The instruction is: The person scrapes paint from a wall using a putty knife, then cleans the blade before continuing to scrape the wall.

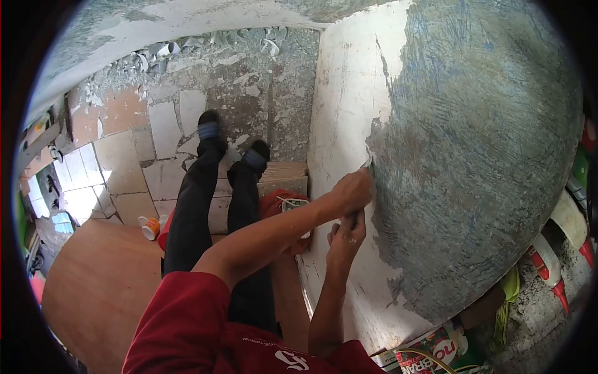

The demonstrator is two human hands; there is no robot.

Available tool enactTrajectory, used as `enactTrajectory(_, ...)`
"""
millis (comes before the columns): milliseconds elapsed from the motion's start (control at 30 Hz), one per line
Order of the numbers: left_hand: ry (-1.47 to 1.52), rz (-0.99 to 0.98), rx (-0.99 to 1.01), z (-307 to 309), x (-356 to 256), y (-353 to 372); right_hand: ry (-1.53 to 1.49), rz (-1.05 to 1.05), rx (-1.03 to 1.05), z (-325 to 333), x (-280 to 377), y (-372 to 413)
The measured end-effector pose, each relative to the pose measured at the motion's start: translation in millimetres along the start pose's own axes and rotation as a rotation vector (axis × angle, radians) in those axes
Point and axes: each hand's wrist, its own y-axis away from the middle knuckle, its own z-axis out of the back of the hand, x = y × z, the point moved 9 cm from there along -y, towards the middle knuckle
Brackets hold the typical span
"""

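Both hands meet at the border between white paint [346, 124] and bare, scratched grey-blue wall [473, 137]. My left hand [354, 190] is the upper one, closed around a scraper [368, 161]. Only the thin tip of its blade shows, against the ragged paint edge. Just below, my right hand [347, 240] is closed with the fingers curled, apparently on the scraper's handle end. The hands hide most of the tool. Pale flecks lie on the right hand.
Paint chips and curled peelings [168, 50] litter the floor along the far wall. A curved wooden board [99, 287] lies left, with an orange-and-white cup [150, 229] by its edge. A red bag [274, 202] sits near my legs. Red-tipped tubes [545, 262] and a printed box [436, 349] are at right.
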Motion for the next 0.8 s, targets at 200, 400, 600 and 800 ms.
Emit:
enactTrajectory(200,0.082,0.125,0.006,-1,-1,3,-0.024,-0.083,-0.014,2,12,3)
enactTrajectory(400,0.081,0.114,-0.035,3,3,3,-0.077,-0.113,-0.014,0,8,15)
enactTrajectory(600,-0.029,0.129,0.128,-15,16,-15,-0.077,-0.121,-0.018,0,10,-3)
enactTrajectory(800,-0.025,0.116,-0.018,-4,-5,11,-0.147,-0.137,-0.047,-1,14,24)
